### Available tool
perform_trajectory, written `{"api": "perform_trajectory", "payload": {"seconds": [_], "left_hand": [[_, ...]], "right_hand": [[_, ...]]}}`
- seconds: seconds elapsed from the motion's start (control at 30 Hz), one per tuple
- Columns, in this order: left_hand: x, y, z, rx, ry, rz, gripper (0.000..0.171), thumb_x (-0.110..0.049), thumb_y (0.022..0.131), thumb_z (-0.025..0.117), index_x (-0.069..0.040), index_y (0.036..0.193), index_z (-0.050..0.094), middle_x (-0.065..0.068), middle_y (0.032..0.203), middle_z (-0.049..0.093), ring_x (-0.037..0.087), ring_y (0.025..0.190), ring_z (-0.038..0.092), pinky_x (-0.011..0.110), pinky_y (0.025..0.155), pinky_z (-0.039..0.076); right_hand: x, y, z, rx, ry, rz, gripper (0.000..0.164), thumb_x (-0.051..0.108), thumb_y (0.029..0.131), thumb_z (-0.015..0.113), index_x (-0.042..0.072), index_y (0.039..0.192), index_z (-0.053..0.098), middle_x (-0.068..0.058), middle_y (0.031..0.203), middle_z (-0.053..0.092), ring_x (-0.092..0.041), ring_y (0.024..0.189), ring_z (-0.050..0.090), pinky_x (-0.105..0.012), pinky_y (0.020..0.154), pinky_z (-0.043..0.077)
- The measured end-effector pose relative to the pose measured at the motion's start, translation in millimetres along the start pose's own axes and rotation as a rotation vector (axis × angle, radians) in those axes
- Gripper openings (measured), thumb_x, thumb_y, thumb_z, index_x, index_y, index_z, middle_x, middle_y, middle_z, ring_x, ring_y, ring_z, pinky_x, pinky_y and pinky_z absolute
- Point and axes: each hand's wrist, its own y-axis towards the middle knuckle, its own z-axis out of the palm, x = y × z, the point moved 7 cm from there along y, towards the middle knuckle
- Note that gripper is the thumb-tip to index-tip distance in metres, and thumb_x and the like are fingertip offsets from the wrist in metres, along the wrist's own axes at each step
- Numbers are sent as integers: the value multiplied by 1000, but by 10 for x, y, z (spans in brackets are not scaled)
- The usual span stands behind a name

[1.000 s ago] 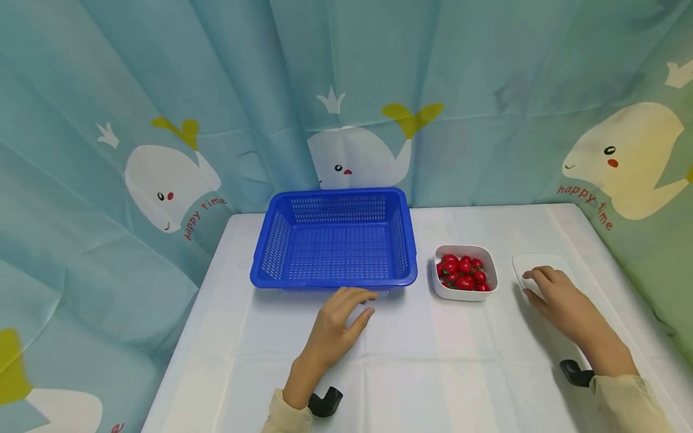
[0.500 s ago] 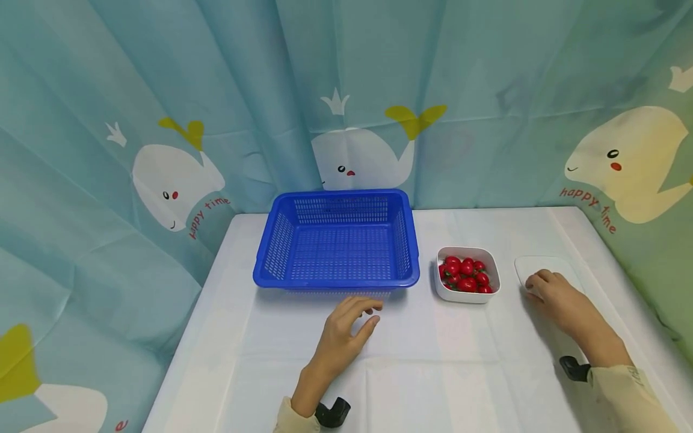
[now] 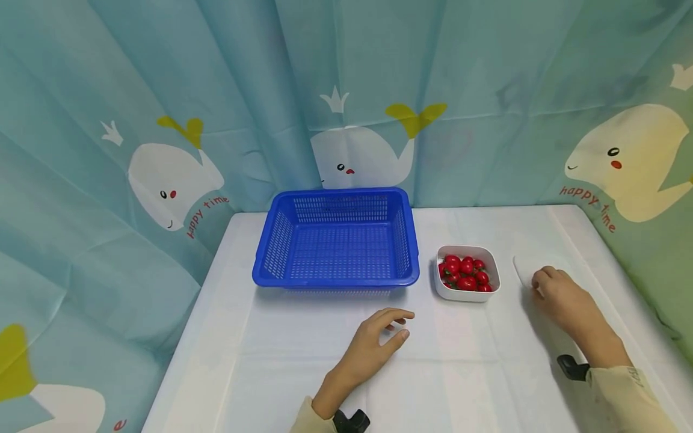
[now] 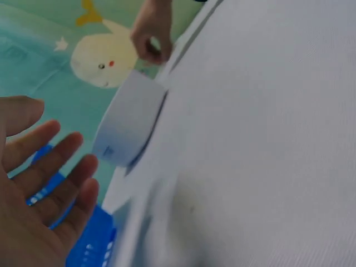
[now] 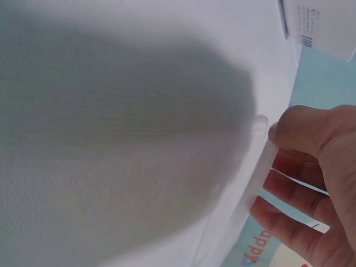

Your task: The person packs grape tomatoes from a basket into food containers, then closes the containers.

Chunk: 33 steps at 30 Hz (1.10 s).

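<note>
My right hand pinches the edge of a clear, flat lid between thumb and fingers at the right of the table. In the head view the lid shows mostly as a thin pale line, the rest hidden or blending into the cloth. To its left stands a white square container holding several small, shiny red fruits that look like cherry tomatoes. My left hand, fingers loosely bent and holding nothing, hovers over the table between the basket and the container. The left wrist view shows its palm and spread fingers.
A blue plastic basket with slotted sides stands at the back left of the white-covered table, with nothing inside. Behind and along both sides hangs a blue-green curtain printed with whales.
My left hand has moved right, from the basket's front edge toward the container. My right fingers have closed on the lid's edge, and the lid now looks tilted.
</note>
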Motion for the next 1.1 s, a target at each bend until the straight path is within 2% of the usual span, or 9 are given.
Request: {"api": "perform_trajectory", "payload": {"seconds": [0.23,0.33,0.5,0.83,0.9,0.97,1.03,1.1], "left_hand": [[67,93,223,63,-36,-55,45,-30,108,57,-15,150,54,3,149,60,23,132,60,33,109,52],[85,163,300,67,-74,-75,50,-30,108,56,-12,154,48,4,155,55,26,138,57,34,111,51],[92,306,389,51,-131,-118,55,-26,107,57,-11,158,43,6,159,50,26,143,53,34,113,50],[179,584,531,12,-158,-135,55,-23,107,57,-11,158,42,10,159,50,27,141,54,31,109,52],[209,633,555,-1,-166,-137,54,-22,107,57,-11,158,41,10,158,50,28,141,54,30,108,52],[237,679,570,-14,-176,-146,54,-21,107,58,-12,158,41,10,158,49,28,141,53,29,107,52],[260,721,577,-22,-194,-165,54,-20,107,57,-12,158,41,10,158,49,28,141,53,28,107,52],[275,757,576,-34,-214,-180,54,-20,107,57,-12,157,42,11,157,50,28,141,54,29,107,52]], "right_hand": [[-28,33,-139,-48,33,94,17,-7,77,72,-2,88,59,-18,89,61,-35,76,59,-52,63,49],[-27,33,-219,-111,38,106,17,-7,78,72,-3,88,59,-20,88,60,-32,71,56,-48,60,46],[-7,59,-339,-194,55,134,12,-6,80,66,-5,90,59,-23,84,61,-30,66,53,-46,58,42],[70,110,-574,-203,92,223,13,1,87,59,-8,97,58,-31,84,67,-38,64,59,-48,57,43],[84,102,-635,-221,109,243,14,3,88,58,-6,98,58,-33,86,69,-42,64,61,-45,56,43],[92,85,-699,-250,127,270,15,5,89,59,-4,100,59,-32,88,70,-42,68,63,-36,57,41],[85,63,-754,-273,159,314,16,8,90,59,-2,102,60,-30,90,70,-22,72,66,-26,59,39],[75,42,-799,-306,190,357,16,9,91,60,-1,104,61,-28,92,71,3,76,59,-18,62,35]]}}
